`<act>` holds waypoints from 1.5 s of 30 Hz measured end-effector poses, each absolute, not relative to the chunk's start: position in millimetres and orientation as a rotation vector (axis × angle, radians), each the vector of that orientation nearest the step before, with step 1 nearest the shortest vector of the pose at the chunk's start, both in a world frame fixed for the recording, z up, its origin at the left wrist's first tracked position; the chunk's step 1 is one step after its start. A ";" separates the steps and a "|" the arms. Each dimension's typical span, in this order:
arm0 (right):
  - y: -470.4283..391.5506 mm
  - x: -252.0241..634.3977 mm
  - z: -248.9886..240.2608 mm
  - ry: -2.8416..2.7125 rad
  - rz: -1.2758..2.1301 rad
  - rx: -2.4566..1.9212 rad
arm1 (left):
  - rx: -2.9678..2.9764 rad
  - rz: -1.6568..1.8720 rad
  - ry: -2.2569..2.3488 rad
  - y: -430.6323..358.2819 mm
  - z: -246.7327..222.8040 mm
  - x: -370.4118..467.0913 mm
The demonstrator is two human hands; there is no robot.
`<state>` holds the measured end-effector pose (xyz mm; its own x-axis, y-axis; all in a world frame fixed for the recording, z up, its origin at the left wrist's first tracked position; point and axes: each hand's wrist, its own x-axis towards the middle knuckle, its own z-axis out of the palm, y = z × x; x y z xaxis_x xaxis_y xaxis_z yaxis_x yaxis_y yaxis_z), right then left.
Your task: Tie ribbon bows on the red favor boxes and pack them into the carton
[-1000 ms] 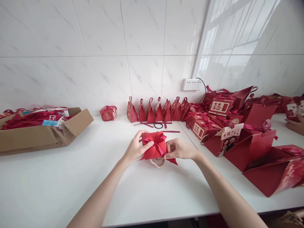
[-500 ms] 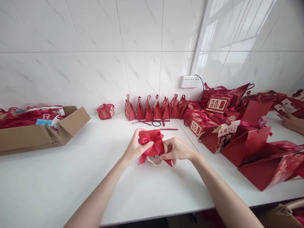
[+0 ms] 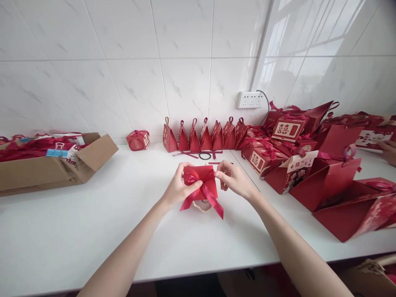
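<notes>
A small red gift box [image 3: 213,190] with a gold twisted rope handle [image 3: 201,208] is held above the middle of the white table. Across its face lies a red ribbon bow [image 3: 192,177], its two tails hanging past the box's lower edge. My left hand [image 3: 181,185] is closed around the box's left side, its thumb pressed on the bow's knot. At the upper right of the bow, my right hand [image 3: 233,178] pinches the ribbon's right loop between thumb and forefinger. Part of that loop is hidden by the fingertips.
Behind, a row of red triangular boxes [image 3: 194,140] stands by the wall, with ribbon strips and a black ring [image 3: 204,156] before it. A cardboard box [image 3: 40,175] of red ribbons sits left. Red gift boxes [image 3: 328,177] crowd the right; another person's hand [image 3: 389,152] shows beyond.
My right hand has moved up from the bow's lower right tail to its upper right loop. My left hand keeps its hold on the box. The view has shifted slightly.
</notes>
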<state>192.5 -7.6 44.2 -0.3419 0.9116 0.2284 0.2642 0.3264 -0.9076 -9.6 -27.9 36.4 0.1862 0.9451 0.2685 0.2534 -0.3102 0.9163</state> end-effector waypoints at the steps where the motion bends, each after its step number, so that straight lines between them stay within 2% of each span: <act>1: -6.6 189.5 41.2 -1.801 1.049 -1.032 | 1.712 1.154 1.140 -27.8 35.3 -9.1; 9: -0.5 181.7 26.2 -1.796 1.053 -0.931 | 1.590 1.559 1.237 -25.1 16.3 -3.4; 17: 0.9 180.1 21.9 -1.765 0.984 -0.919 | 1.605 1.590 1.323 -24.6 17.6 -2.6; 25: 1.8 180.0 21.8 -1.625 1.308 -0.722 | 1.561 1.599 1.342 -23.6 17.3 -3.4; 36: 7.7 173.9 9.3 -1.390 1.501 -0.617 | 1.529 1.666 1.340 -24.4 16.5 1.7; 40: 9.6 174.7 8.1 -1.359 1.493 -0.652 | 1.522 1.669 1.264 -22.9 14.7 1.1; 45: 11.1 183.7 12.6 -1.586 1.331 -0.688 | 1.525 1.646 1.290 -19.8 13.2 -1.5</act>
